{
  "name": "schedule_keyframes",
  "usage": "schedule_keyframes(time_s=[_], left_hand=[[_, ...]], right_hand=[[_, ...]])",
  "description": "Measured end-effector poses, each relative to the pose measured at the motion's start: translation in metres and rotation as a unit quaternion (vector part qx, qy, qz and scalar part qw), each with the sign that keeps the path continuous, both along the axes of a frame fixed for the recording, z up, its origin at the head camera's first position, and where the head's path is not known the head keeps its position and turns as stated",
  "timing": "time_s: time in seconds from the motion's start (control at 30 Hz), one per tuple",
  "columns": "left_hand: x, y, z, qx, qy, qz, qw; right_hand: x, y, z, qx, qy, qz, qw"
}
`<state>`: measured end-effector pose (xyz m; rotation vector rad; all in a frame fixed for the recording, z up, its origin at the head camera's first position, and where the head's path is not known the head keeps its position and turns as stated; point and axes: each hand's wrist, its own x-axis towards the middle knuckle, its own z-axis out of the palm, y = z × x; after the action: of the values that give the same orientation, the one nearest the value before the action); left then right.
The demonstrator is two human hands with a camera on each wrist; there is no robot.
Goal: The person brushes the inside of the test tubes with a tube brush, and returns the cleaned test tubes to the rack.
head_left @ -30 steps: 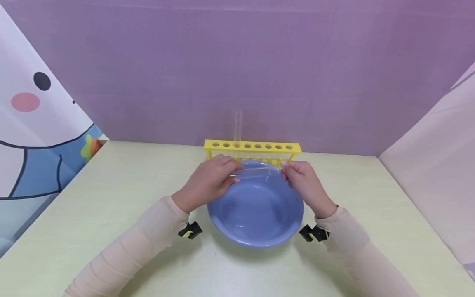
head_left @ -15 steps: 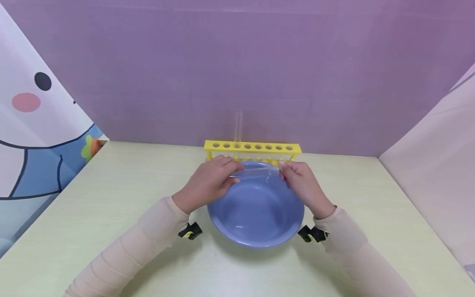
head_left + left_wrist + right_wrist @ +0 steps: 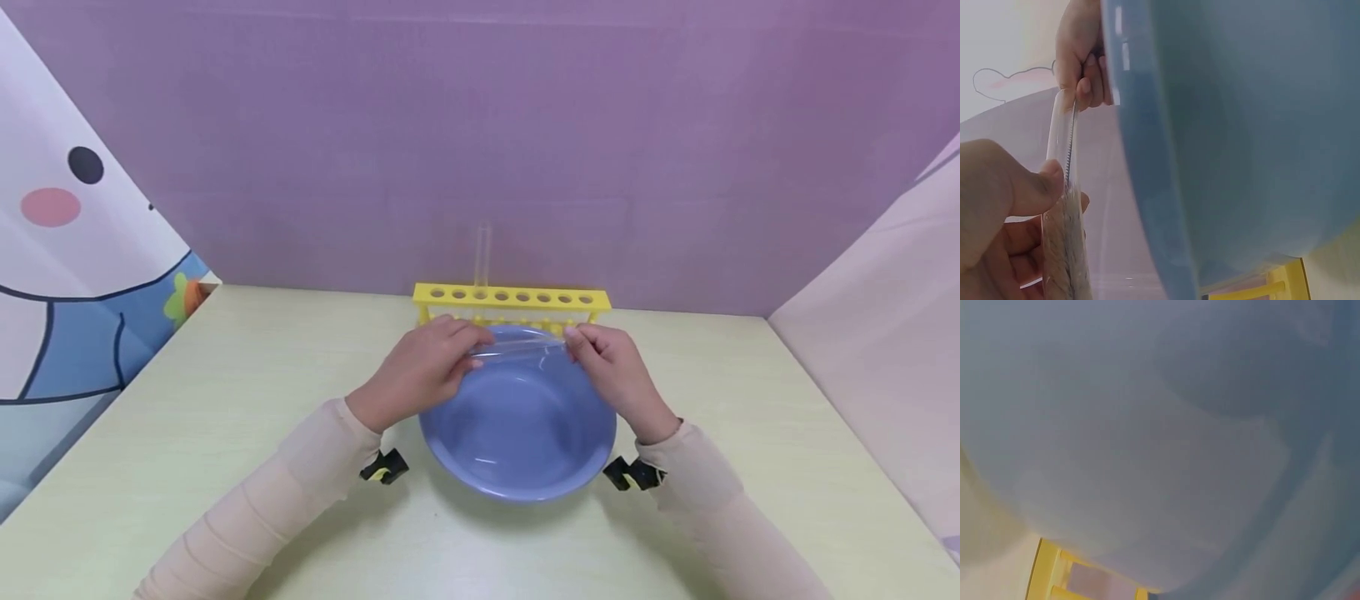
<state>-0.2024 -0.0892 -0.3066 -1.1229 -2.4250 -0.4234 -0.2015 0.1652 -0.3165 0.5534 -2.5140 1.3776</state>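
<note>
Above the blue basin (image 3: 517,487), my left hand (image 3: 427,362) grips a clear test tube (image 3: 510,350) lying almost level, thumb on one side and fingers on the other. Inside the tube, the left wrist view shows the pale bristles of a test tube brush (image 3: 1065,247) and its twisted wire stem (image 3: 1071,140). At the tube's right-hand end, my right hand (image 3: 618,375) pinches the brush stem between thumb and curled fingers, right at the mouth. The right wrist view is filled by the basin's outer wall (image 3: 1116,444); the right hand's grip is hidden there.
Behind the basin stands a yellow test tube rack (image 3: 517,297) with a row of holes. One clear test tube (image 3: 482,254) stands upright in it. A purple backdrop (image 3: 487,125) rises at the table's far edge, with a printed cloth (image 3: 67,275) on the left.
Both hands stay nearly in place over the basin. My right hand has shifted only slightly at the tube's end; the left keeps its grip on the test tube.
</note>
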Motion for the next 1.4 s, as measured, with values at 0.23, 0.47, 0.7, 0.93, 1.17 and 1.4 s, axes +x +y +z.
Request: schedule_keyframes(time_s=[0.23,0.47,0.7,0.93,1.17,1.4], left_hand=[[-0.001,-0.004,0.0,-0.001,0.005,-0.012,0.9999],[-0.001,-0.009,0.002,0.007,0.012,-0.026,0.9996],[0.001,-0.01,0.004,0.013,0.014,-0.032,0.9993],[0.001,-0.01,0.005,0.009,0.005,-0.038,0.9992],[0.002,-0.011,0.007,-0.001,0.003,-0.037,0.9993],[0.002,-0.012,0.009,-0.008,-0.012,-0.028,0.9995]], right_hand=[[0.0,0.004,-0.003,0.024,0.055,-0.005,0.998],[-0.003,0.009,-0.009,0.037,0.13,0.002,0.991],[-0.009,0.019,-0.014,0.035,0.266,0.04,0.963],[-0.014,0.029,-0.012,0.069,0.397,0.066,0.913],[-0.015,0.034,-0.011,0.094,0.443,0.053,0.89],[-0.017,0.038,-0.01,0.138,0.505,0.042,0.851]])
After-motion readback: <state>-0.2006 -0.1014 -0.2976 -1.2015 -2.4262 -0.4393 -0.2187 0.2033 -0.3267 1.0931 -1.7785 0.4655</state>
